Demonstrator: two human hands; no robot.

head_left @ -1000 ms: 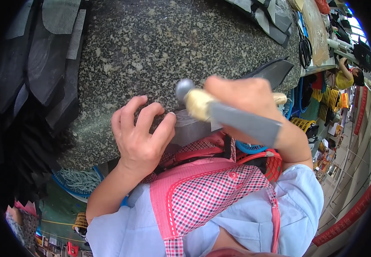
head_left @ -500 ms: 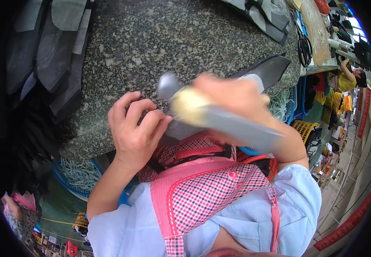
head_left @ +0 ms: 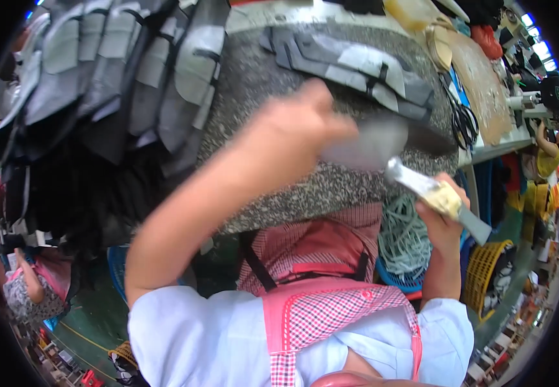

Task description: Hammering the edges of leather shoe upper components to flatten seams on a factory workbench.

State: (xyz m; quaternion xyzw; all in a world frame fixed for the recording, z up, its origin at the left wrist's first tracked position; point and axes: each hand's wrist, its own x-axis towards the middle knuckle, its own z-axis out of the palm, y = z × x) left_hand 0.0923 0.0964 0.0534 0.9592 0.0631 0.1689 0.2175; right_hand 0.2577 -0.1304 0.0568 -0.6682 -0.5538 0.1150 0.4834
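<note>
My left hand [head_left: 302, 126], blurred by motion, reaches across the stone slab [head_left: 305, 197]. Its fingers are closed on the left end of a flat grey-and-black leather-like piece [head_left: 373, 143], which is smeared by movement too. At the slab's right front edge my right hand [head_left: 444, 216] grips a hammer [head_left: 415, 179] with a silver end, a yellow middle and a grey far end. Just beyond the piece lies a small pile of similar grey-and-black pieces [head_left: 350, 68].
Many more such pieces [head_left: 115, 71] overlap on the left. Black-handled scissors [head_left: 465, 122] lie at the slab's right. Below the right edge stand a blue basket of pale strips [head_left: 403, 242] and a yellow basket [head_left: 486, 277]. Another person [head_left: 547, 155] sits far right.
My left hand has swung forward and right, with the piece moving toward the pile. My right hand and the hammer have moved right and nearer me. The view has shifted, showing more of the left pieces.
</note>
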